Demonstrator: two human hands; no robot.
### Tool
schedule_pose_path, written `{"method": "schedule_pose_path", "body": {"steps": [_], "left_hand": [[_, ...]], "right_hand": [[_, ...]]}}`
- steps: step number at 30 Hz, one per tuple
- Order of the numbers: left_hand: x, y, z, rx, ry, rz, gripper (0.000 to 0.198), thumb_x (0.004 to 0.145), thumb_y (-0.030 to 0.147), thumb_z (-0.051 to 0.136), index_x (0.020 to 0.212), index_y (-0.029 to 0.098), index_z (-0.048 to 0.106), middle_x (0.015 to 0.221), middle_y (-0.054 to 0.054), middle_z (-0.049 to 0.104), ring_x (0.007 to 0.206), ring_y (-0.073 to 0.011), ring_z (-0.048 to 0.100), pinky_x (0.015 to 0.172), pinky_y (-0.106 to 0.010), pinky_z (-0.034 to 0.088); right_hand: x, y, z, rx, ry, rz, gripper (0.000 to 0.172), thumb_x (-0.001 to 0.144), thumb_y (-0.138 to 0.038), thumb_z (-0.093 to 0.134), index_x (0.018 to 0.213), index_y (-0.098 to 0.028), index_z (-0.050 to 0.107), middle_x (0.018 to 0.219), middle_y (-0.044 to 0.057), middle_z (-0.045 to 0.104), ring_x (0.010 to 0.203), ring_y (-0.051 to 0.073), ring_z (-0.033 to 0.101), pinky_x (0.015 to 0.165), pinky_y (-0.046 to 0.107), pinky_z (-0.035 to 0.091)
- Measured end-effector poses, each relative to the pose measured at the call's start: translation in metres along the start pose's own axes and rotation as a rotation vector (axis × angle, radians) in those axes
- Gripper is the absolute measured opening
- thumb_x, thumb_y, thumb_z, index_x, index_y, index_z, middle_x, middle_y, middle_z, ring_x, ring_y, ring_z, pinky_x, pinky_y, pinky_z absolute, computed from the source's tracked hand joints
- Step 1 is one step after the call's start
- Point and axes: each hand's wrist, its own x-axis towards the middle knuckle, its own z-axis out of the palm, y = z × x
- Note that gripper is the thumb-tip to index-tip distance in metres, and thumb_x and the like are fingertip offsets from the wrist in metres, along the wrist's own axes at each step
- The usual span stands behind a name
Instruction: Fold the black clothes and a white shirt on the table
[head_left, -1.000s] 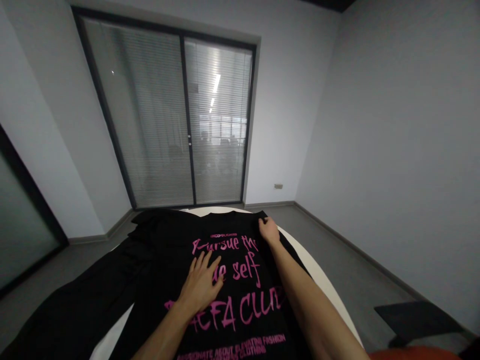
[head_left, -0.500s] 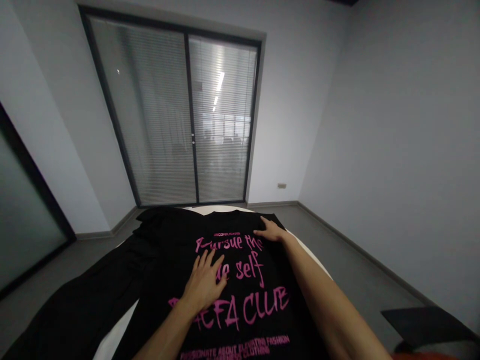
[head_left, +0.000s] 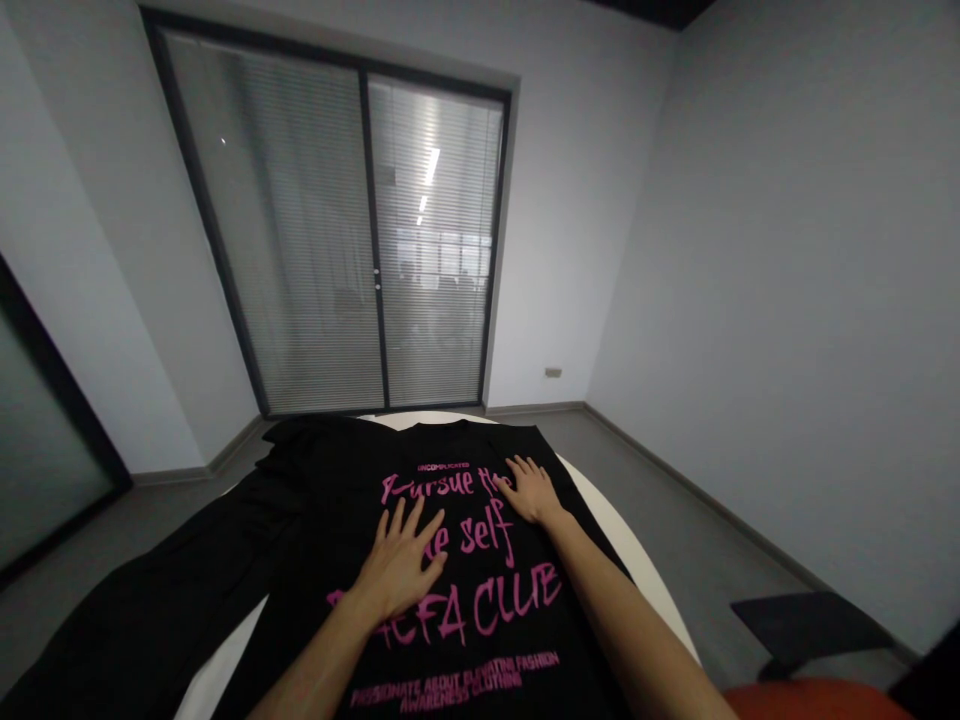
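A black T-shirt [head_left: 480, 620] with pink lettering lies spread over the table, its neckline at the far side. My left hand [head_left: 397, 560] rests on its printed middle with the fingers spread, hiding some letters. Toward the upper right of the print, my right hand [head_left: 531, 488] lies on the cloth, fingers also apart. Neither hand grips the fabric. To the left, another dark garment or a dark part of the cloth [head_left: 172, 560] is heaped and hangs past the table's edge; where it joins the shirt I cannot tell.
The round white table [head_left: 656, 570] shows its rim on the right and far side. A black chair part [head_left: 810, 625] and an orange seat [head_left: 814, 700] stand at the lower right. Beyond the table is a glass partition with blinds [head_left: 322, 260].
My right hand has moved from the shirt's far right shoulder a little nearer to me. My left hand stays over the print. The view has shifted slightly to the right.
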Motion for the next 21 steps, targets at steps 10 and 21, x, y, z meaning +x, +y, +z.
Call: {"method": "schedule_pose_path", "body": {"steps": [10,21], "left_hand": [[-0.027,0.059,-0.005,-0.092,0.001,0.006,0.065,0.095,0.063,0.038,0.152,0.032,0.039,0.162,-0.008,0.028,0.148,-0.0425,0.02,0.116,-0.065,0.018],[-0.091,0.093,-0.024,-0.235,-0.063,0.658,0.056,0.093,0.051,0.057,0.145,0.032,0.045,0.152,-0.006,0.045,0.138,-0.0309,0.041,0.117,-0.05,0.026]], "right_hand": [[-0.02,0.021,-0.004,-0.03,-0.103,0.154,0.072,0.096,-0.067,0.026,0.154,-0.025,0.036,0.163,0.006,0.025,0.151,0.034,0.015,0.119,0.054,0.009],[-0.042,0.018,-0.013,0.007,0.094,-0.086,0.059,0.095,-0.058,0.042,0.142,-0.024,0.05,0.155,0.009,0.041,0.144,0.026,0.032,0.119,0.049,0.013]]}}
